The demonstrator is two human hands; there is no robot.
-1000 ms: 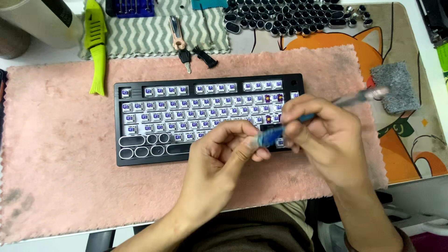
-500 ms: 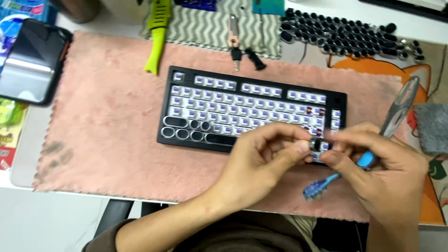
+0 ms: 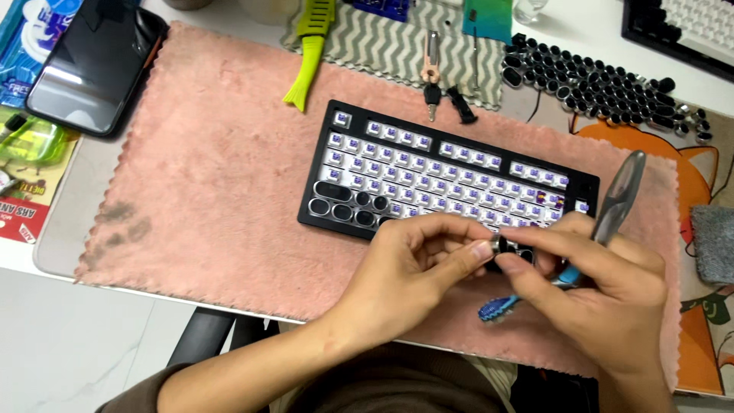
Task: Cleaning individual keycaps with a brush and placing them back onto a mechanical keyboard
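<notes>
Since half a second ago, both hands have drawn closer together over the front edge of the keyboard (image 3: 447, 180), and the view has swung a bit so the keyboard sits more in the middle. Far to the left I see a dark phone (image 3: 92, 69) lying off the pink mat (image 3: 214, 191), and a green strap (image 3: 310, 50) up top. Next comes my left hand (image 3: 405, 279), with its fingers curled in and its thumb and first finger pinching a small black keycap (image 3: 506, 248) just above the keyboard's bottom right corner. My right hand (image 3: 604, 294) pinches the same keycap from the other side, and it is also closed around a long brush (image 3: 589, 245) with a blue tuft sticking out below and a clear handle poking up. I think the keycap is very light, hard and a little slippery, so it is best held by its side walls with just the fingertips. The brush looks light and stiff too. Up at the right lies a heap of black keycaps (image 3: 604, 76). I cannot see the underside of the keycap, because fingers hide most of it, and the keyboard's bottom right corner is covered by my hands.
</notes>
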